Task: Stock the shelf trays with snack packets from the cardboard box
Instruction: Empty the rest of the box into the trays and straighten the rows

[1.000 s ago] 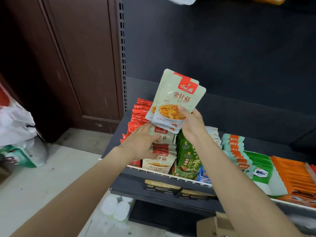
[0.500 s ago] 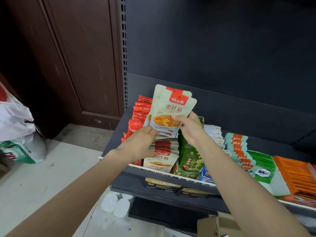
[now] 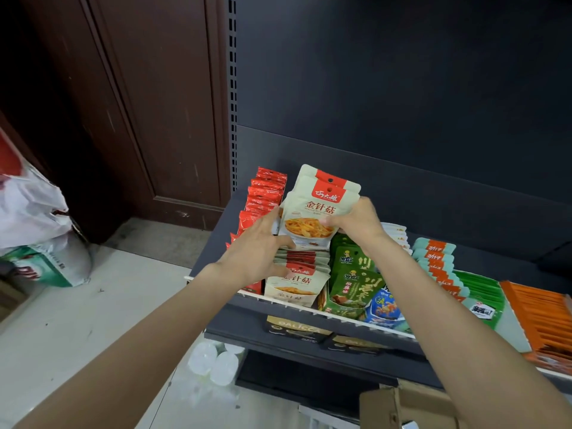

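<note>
Nearest the camera: corner of the cardboard box at bottom edge, flaps partly seen, contents not visible; white rolls on the floor beside the lower shelf.

Shelf tray next, white front rail; front row holds a lane of enoki mushroom packets leaning back, green packets just to their right, red packets to their left; orange packets far right.

Step in hand, by my reading: seating a small bundle of packets behind the lane already stocked.

- Left hand: fingers fairly straight and spread, resting on the tops of the stocked lane, fingertips touching the left edge of the held bundle; seems to hold the lane forward to make a gap.
- Right hand: grip pinching the held enoki packets at their right edge, thumb on the front face, fingers behind; bundle upright, label facing out, lower edge just above the lane, not yet seated.

To do it well: keep the lane pressed forward; lower the bundle straight into the gap behind it; keep the edges squared so no packet catches the red lane or the green one; let go only once the bottoms rest in the tray.

Beyond: dark shelf back panel; brown door to the left; white sack on the floor, far left.
</note>
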Available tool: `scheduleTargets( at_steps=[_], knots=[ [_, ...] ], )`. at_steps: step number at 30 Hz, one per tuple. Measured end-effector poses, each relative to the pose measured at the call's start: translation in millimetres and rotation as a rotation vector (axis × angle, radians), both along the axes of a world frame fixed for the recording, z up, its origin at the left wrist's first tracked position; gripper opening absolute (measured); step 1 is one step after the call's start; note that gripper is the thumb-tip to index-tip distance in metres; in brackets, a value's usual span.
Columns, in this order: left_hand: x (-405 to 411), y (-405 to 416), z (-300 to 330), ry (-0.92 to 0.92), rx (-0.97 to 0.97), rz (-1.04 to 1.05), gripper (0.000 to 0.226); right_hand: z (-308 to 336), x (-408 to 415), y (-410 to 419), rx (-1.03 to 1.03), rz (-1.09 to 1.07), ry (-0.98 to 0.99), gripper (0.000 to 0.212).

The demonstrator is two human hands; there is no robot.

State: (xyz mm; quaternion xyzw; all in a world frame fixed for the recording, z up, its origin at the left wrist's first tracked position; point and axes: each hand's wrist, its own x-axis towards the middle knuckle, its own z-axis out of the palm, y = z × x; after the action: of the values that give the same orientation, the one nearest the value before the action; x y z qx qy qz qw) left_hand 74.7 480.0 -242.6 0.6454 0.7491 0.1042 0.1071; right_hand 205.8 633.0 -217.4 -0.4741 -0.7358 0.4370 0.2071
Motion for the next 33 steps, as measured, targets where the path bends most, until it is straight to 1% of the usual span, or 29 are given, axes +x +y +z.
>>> scheduleTargets(
  at_steps=[4, 7, 9, 11, 13, 15, 17, 18, 21, 23, 25, 31, 33],
  knots=[
    [-0.5, 3.5, 1.2, -0.071, -0.044, -0.001, 0.048, -0.1, 6.9, 2.0, -0.020, 0.031, -0.022, 0.038],
    [-2.8, 6.6, -0.6, -0.115, -0.024, 0.005, 0.048, 4.5, 9.7, 1.2, 0.067, 0.025, -0.030, 0.036],
    [-5.7, 7.6, -1.2, -0.074, -0.023, 0.006, 0.051, 7.9, 9.2, -1.5, 0.114, 0.011, -0.006, 0.036],
    [-8.6, 7.4, -0.9, -0.001, -0.043, 0.000, 0.054, 9.7, 6.5, -4.0, 0.134, 0.042, -0.034, 0.035],
    [-10.5, 7.6, -0.3, 0.048, -0.051, -0.019, 0.056, 8.1, 5.3, -4.4, 0.067, 0.122, -0.065, 0.031],
    [-10.7, 7.2, -0.3, 0.059, -0.061, -0.031, 0.058, 9.9, 6.0, -4.4, 0.027, 0.158, -0.033, 0.031],
    [-8.9, 5.6, -0.1, 0.057, -0.056, -0.025, 0.058, 12.7, 5.4, -2.7, 0.084, 0.157, 0.012, 0.034],
    [-7.9, 4.8, -0.3, 0.064, -0.042, -0.016, 0.058, 14.0, 4.2, -3.8, 0.133, 0.177, -0.002, 0.035],
    [-5.0, 4.0, -1.9, 0.081, 0.007, 0.012, 0.058, 14.1, -3.4, -11.0, 0.338, 0.277, -0.149, 0.036],
    [-4.0, 3.9, -2.6, 0.060, 0.014, 0.020, 0.057, 11.1, -10.1, -13.6, 0.444, 0.345, -0.253, 0.029],
    [-3.4, 3.1, -1.6, 0.042, 0.011, 0.023, 0.055, 7.2, -16.3, -14.9, 0.495, 0.409, -0.379, 0.021],
    [-0.4, 1.3, 1.1, 0.030, -0.012, 0.025, 0.051, -11.5, -29.3, -21.2, 0.676, 0.473, -0.764, 0.037],
    [-0.2, 1.5, 0.1, 0.029, -0.020, 0.024, 0.051, -19.5, -30.6, -22.3, 0.669, 0.507, -0.836, 0.040]
  ],
)
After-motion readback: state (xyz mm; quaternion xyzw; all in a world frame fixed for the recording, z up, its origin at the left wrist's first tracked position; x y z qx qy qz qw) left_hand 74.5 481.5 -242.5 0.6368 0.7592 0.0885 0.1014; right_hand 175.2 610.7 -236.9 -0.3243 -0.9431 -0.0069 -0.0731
